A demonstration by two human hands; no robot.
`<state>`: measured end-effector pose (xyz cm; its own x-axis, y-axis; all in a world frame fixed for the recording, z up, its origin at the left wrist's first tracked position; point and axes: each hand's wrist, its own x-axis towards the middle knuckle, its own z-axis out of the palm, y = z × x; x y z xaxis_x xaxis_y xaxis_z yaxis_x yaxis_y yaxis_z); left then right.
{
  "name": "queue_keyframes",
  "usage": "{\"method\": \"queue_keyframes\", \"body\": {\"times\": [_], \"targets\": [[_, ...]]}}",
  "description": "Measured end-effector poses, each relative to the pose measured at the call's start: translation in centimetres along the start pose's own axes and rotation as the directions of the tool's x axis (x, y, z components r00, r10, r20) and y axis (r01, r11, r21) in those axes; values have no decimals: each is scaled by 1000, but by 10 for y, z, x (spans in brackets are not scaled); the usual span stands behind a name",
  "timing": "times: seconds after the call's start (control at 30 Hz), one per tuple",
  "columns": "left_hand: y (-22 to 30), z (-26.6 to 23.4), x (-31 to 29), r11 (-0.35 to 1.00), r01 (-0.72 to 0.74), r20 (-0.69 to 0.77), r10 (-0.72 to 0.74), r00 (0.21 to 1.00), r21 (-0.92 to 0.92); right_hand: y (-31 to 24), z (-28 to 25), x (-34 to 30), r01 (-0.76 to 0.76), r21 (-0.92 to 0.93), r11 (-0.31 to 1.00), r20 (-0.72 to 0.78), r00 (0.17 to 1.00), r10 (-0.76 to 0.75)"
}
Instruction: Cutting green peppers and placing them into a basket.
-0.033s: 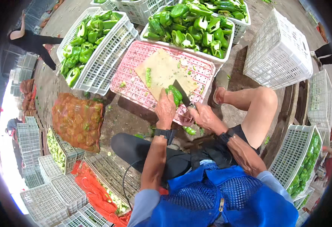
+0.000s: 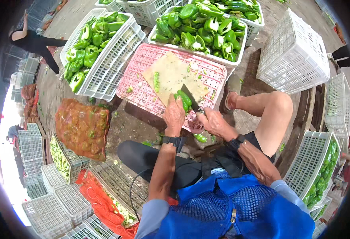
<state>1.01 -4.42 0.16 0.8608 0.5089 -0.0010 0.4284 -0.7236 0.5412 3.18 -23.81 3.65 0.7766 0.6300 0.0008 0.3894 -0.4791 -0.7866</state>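
Observation:
My left hand [image 2: 174, 115] is closed round a green bell pepper [image 2: 185, 101] at the near edge of a tan cutting board [image 2: 167, 72]. My right hand [image 2: 216, 122] grips the handle of a knife [image 2: 189, 96]. Its dark blade lies against the pepper's right side, pointing away from me. How deep the blade sits cannot be made out. Beneath the board is an upturned pink crate [image 2: 132, 88]. A pale green strip of pepper core [image 2: 156, 81] rests on the board's left part, among scattered seeds and scraps.
Beyond the pink crate stands a white crate [image 2: 238, 59] heaped with cut peppers; another full crate [image 2: 107, 77] tilts at the left. An orange mesh sack [image 2: 83, 127] sits left of my knee. A white crate [image 2: 292, 55] stands at right. Another person [image 2: 35, 44] is at far left.

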Motion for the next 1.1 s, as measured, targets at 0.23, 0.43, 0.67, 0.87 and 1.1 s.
{"method": "queue_keyframes", "body": {"times": [0.23,0.43,0.67,0.87,1.1], "targets": [[-10,-6,6,996,8,-4,-7,1000,87,7,53,43,-40,10,999,36,999,39],[-31,-4,8,995,-6,-109,-5,994,-100,3,67,31,71,-74,995,-10,997,-72],[-29,-14,13,974,2,-4,-3,1000,-226,11,41,28,-48,-33,998,1,999,48],[-29,-25,20,899,102,103,-64,993,-426,21,22,35,-61,23,998,-55,997,62],[-22,-23,33,229,435,395,-199,897,-871,3,-21,49,-30,285,958,-81,995,55]]}}
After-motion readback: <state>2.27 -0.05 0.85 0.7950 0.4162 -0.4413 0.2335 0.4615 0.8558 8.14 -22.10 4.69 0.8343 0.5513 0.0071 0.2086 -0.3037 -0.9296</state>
